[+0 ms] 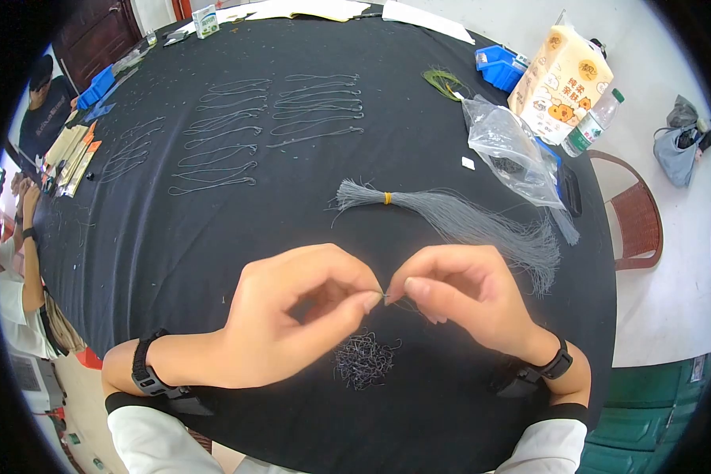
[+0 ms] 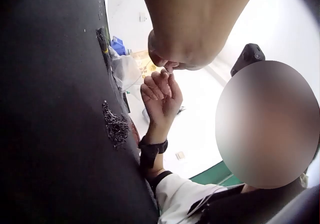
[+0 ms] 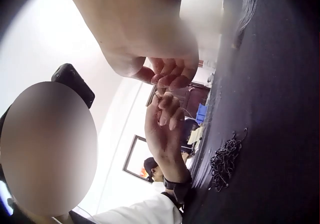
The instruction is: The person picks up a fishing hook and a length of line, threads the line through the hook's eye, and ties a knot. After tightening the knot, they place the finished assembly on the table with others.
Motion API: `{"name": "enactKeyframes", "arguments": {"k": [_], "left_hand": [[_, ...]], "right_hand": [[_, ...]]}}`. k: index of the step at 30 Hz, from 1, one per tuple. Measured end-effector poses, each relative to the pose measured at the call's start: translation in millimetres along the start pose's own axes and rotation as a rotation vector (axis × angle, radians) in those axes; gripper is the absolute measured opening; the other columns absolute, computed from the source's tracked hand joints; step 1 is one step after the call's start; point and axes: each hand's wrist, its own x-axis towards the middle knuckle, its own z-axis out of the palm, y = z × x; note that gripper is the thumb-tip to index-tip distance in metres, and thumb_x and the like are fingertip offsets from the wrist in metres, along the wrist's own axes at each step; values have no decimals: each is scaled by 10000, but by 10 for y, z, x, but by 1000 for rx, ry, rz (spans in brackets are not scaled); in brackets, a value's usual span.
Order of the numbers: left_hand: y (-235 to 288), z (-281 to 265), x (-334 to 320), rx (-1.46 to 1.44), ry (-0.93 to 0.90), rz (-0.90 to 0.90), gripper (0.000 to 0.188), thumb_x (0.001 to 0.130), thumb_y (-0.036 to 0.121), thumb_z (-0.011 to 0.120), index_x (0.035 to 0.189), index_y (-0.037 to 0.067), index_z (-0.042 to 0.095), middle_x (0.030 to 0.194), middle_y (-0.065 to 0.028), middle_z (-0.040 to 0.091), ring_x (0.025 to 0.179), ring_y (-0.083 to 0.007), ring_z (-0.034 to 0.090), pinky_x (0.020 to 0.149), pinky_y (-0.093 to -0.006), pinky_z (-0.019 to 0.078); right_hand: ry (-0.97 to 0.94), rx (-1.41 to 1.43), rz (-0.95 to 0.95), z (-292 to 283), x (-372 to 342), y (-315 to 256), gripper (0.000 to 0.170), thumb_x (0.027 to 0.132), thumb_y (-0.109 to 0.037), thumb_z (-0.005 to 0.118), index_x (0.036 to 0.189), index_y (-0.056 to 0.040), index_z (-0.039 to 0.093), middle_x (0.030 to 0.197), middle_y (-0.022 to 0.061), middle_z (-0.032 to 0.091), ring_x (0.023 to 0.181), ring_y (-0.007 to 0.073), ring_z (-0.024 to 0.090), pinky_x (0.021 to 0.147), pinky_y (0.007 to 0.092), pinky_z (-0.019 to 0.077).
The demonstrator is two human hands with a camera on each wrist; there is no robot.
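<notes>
My left hand (image 1: 265, 320) and right hand (image 1: 486, 304) meet fingertip to fingertip above the black-covered table. Each pinches a thin line (image 1: 385, 295) between thumb and forefinger; what else sits at the fingertips is hidden. Below them lies a heap of small dark hooks (image 1: 365, 359), also seen in the left wrist view as a dark pile (image 2: 116, 125) and in the right wrist view (image 3: 226, 163). Beyond my right hand stretches a bundle of grey line (image 1: 450, 215), bound near one end by a yellow band (image 1: 387, 198).
Looped grey lines (image 1: 316, 107) lie in rows farther back. A clear plastic bag (image 1: 509, 150), blue bin (image 1: 499, 67), tissue pack (image 1: 561, 83) and bottle (image 1: 595, 125) stand back right. Another person's arm (image 1: 30, 245) reaches in at left, near paper strips (image 1: 75, 158).
</notes>
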Motion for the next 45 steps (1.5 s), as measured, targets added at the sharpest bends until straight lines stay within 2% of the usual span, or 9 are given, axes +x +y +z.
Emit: {"name": "enactKeyframes", "arguments": {"k": [1,4,5,11,17,23,36,45], "left_hand": [[24,-15,7,197,-17,128,130,799,-53,629,918,-7,608,816,-81,627,669,-73,560,545,-198,437],[14,10,28,425,14,408,157,757,-76,643,899,-12,619,817,-91,626,602,-93,550,493,-205,421],[-16,34,32,450,49,465,180,713,-86,660,877,-20,629,809,-107,621,565,-123,552,460,-221,418],[-92,31,70,626,91,741,220,653,-92,685,863,-52,633,784,-139,617,600,-199,592,486,-262,461],[-106,36,82,598,75,741,227,647,-92,694,861,-60,628,783,-140,619,604,-209,592,491,-270,466],[-74,55,59,519,64,623,213,660,-96,686,855,-42,619,780,-128,615,580,-156,577,452,-232,440],[-94,69,59,516,71,626,201,666,-98,688,845,-37,620,779,-118,612,562,-135,561,431,-219,413],[-73,71,59,512,86,611,199,666,-105,683,842,-40,618,769,-117,610,544,-132,549,421,-215,400]], "right_hand": [[1,-26,-12,15,-7,27,142,914,-116,580,937,4,654,803,-8,611,677,5,500,577,174,401],[23,-67,-42,62,-23,92,136,905,-111,595,927,7,657,742,-35,591,630,-9,465,545,165,373],[43,-58,-47,82,-28,85,133,902,-109,600,923,9,657,718,-43,579,612,-10,452,534,163,362],[43,-18,-29,80,-42,82,114,893,-92,607,921,9,651,641,-78,505,571,-20,399,497,161,308],[58,-16,-28,97,-59,99,103,891,-81,603,921,7,646,624,-84,478,555,-22,378,487,168,290],[75,-137,-103,119,-79,91,86,876,-75,615,910,-1,642,596,-77,449,533,-12,337,479,184,256],[94,-219,-163,115,-67,113,70,856,-69,627,884,-8,647,533,-65,411,496,-2,308,466,207,240],[110,-222,-134,103,-57,97,79,852,-78,632,887,-12,659,517,-60,399,481,7,303,461,216,237]]}}
